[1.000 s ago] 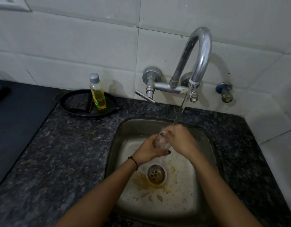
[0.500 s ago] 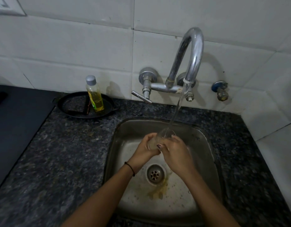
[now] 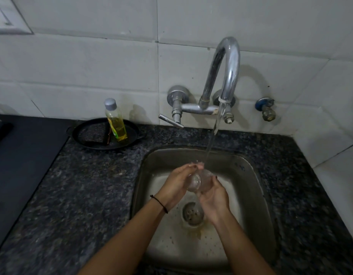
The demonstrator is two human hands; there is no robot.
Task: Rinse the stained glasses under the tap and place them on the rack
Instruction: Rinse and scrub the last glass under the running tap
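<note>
Item: one clear glass (image 3: 195,180), over the sink (image 3: 257,187) beneath the tap (image 3: 229,72) stream. Left hand (image 3: 176,185) and right hand (image 3: 212,193) both cupped around it. Advice: turn it slowly (wet glass slips), letting water reach inside.

The counter (image 3: 88,191) is dark, speckled stone. A steel sink (image 3: 257,195) is set into it, with a round drain (image 3: 192,213) in the bottom and brown stains near the drain. At the back left of the counter sits a black pan (image 3: 86,133). A bottle (image 3: 115,121) of yellow liquid stands in the pan.
</note>
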